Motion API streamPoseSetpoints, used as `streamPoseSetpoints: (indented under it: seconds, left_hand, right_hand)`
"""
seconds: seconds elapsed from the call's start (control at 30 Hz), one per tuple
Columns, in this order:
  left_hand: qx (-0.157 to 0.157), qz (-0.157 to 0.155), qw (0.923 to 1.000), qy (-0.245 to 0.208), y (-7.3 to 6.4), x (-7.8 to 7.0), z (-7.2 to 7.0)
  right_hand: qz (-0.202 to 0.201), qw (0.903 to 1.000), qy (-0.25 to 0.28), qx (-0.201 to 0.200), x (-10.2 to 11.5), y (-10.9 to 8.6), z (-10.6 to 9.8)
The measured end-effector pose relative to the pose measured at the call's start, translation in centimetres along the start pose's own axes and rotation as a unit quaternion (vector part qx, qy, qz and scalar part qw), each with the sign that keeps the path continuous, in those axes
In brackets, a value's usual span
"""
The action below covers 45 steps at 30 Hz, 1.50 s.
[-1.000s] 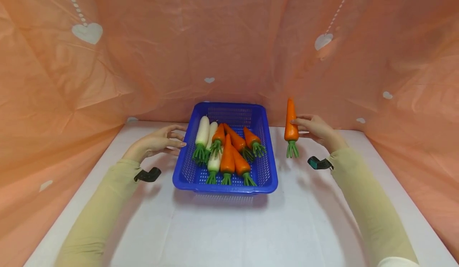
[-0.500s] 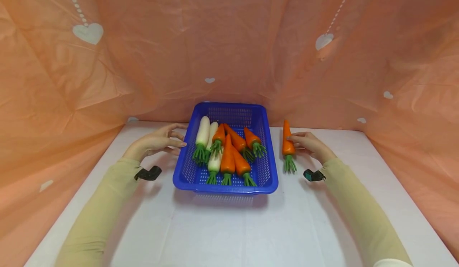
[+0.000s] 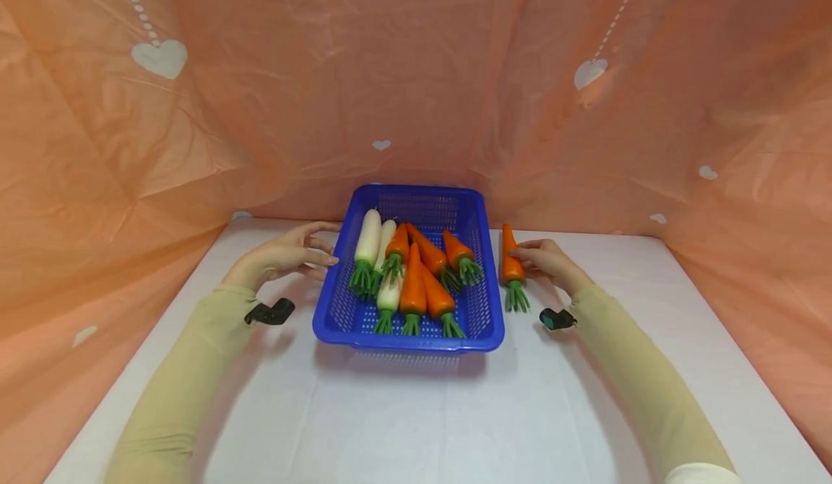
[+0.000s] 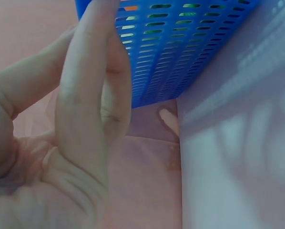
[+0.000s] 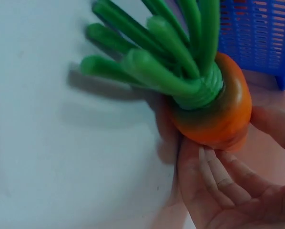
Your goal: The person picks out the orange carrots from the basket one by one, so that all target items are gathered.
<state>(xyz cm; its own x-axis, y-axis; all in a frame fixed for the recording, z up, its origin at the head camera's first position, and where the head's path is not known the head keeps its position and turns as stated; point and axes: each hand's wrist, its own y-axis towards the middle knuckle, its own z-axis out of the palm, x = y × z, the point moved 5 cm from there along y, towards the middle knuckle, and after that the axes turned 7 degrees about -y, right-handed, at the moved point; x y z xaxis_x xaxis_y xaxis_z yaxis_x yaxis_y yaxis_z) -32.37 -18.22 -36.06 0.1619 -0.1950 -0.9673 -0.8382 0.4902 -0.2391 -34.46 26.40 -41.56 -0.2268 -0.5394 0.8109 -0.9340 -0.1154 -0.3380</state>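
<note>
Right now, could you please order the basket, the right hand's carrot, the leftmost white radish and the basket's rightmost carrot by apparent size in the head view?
1. Blue basket, clearly largest.
2. Held carrot in the right hand and leftmost white radish: too alike to rank.
3. Rightmost carrot inside the basket, smallest.

A white table [image 3: 390, 419] showed faint creases on its surface. A wrinkled peach-orange cloth [image 3: 416, 72] rose behind the table and along both its sides. High above the table's left rear corner, a large white heart [image 3: 159, 59] hung from a dotted line [image 3: 138, 6]. A small heart [image 3: 381, 144] sat above the table's rear edge, a pale heart [image 3: 84, 335] left of its left edge.
</note>
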Motion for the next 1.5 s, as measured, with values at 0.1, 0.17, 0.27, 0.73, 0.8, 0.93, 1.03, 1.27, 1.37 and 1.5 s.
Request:
streamPoseSetpoints:
  seconds: [0.1,0.17,0.27,0.73,0.8,0.93,1.03,1.27,1.37,1.5]
  left_hand:
    - [-0.001,0.0,1.0,-0.004,-0.1,0.0,-0.1]
    - [-0.002,-0.004,1.0,-0.009,-0.1,0.0,0.0]
    - [0.003,-0.007,0.9999,-0.011,-0.1,0.0,0.1]
    - [0.009,-0.013,0.9997,-0.018,-0.2,0.1,0.1]
    - [0.009,-0.015,0.9997,-0.018,-0.2,0.1,0.1]
    - [0.009,-0.014,0.9997,-0.018,-0.2,0.1,0.2]
    - [0.01,-0.012,0.9997,-0.016,-0.2,0.0,0.2]
    - [0.006,-0.016,0.9997,-0.017,-0.2,0.0,0.2]
    - [0.008,-0.015,0.9997,-0.017,-0.2,-0.1,0.2]
    - [0.007,-0.014,0.9997,-0.016,-0.2,0.0,0.1]
  right_hand:
    - [-0.003,0.9999,-0.012,0.0,0.1,-0.1,0.1]
    - [-0.003,0.9998,-0.02,-0.002,0.2,-0.2,0.0]
    - [-0.005,0.9993,-0.037,-0.007,0.1,-0.4,-0.2]
    - [0.005,0.9968,-0.077,-0.019,0.0,-0.9,-0.4]
    - [0.001,0.9971,-0.075,-0.014,0.0,-1.0,-0.5]
    - [-0.003,0.9973,-0.073,-0.007,0.0,-1.2,-0.8]
    - [0.0,0.9973,-0.074,-0.002,-0.1,-1.3,-1.0]
    - [0.011,0.9957,-0.092,0.007,0.0,-1.8,-1.7]
    - [0.0,0.9963,-0.085,0.013,0.8,-2.1,-2.2]
    - [-0.031,0.9965,-0.073,0.026,2.8,-2.5,-2.8]
